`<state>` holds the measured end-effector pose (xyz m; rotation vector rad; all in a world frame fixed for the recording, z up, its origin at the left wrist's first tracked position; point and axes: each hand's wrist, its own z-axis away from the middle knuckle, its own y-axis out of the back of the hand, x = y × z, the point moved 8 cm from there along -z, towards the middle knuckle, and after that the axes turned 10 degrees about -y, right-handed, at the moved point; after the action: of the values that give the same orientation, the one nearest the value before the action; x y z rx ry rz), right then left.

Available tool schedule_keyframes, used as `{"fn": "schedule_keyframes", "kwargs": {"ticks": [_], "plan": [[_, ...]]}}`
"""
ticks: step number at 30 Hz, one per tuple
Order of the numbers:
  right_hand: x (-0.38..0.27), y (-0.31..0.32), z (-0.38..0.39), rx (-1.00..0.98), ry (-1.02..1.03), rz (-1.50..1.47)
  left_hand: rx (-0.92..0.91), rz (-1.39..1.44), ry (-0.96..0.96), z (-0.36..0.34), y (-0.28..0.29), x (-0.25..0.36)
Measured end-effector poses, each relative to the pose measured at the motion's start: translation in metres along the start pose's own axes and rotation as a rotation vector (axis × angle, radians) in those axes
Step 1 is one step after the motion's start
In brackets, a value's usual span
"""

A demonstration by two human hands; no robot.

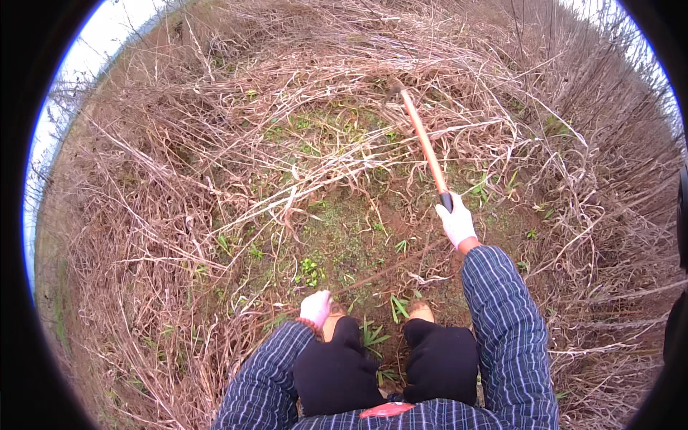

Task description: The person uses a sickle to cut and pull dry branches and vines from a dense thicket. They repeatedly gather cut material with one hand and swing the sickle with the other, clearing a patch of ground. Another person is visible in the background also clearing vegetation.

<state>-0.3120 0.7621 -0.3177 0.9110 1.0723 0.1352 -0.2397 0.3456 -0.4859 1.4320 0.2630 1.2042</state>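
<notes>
My right hand [456,223], in a pale glove, is closed round the black grip of a long orange-handled tool [425,142]. Its small dark head [395,90] reaches into dry straw beyond a patch of green low plants and soil [322,218]. My left hand [315,308], also pale-gloved, is low at centre left, just above my left boot, with its fingers curled; whatever it may hold is too small to make out.
Dense dry grass and fallen stalks [158,215] surround the patch, with taller brush [609,107] toward the right. My tan boots [421,310] stand on the ground at lower centre, among small green shoots. Pale sky shows at the upper rims.
</notes>
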Motion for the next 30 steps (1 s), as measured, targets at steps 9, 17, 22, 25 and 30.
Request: {"fn": "schedule_keyframes", "kwargs": {"ticks": [9, 17, 22, 25, 30], "plan": [[0.012, -0.143, -0.128, -0.130, -0.075, 0.427, -0.032, 0.133, -0.051, 0.035, -0.004, 0.011], [0.164, -0.068, 0.053, -0.185, -0.297, 0.218, -0.017, -0.157, -0.173, 0.018, 0.013, 0.018], [0.232, 0.018, 0.207, -0.185, -0.407, 0.375, 0.145, -0.227, -0.200, -0.023, 0.063, 0.030], [0.258, 0.032, 0.267, -0.285, -0.525, 0.206, 0.207, -0.237, -0.411, -0.058, 0.070, 0.081], [0.259, 0.032, 0.291, -0.352, -0.635, 0.112, 0.112, -0.183, -0.395, -0.131, 0.037, 0.147]]}}
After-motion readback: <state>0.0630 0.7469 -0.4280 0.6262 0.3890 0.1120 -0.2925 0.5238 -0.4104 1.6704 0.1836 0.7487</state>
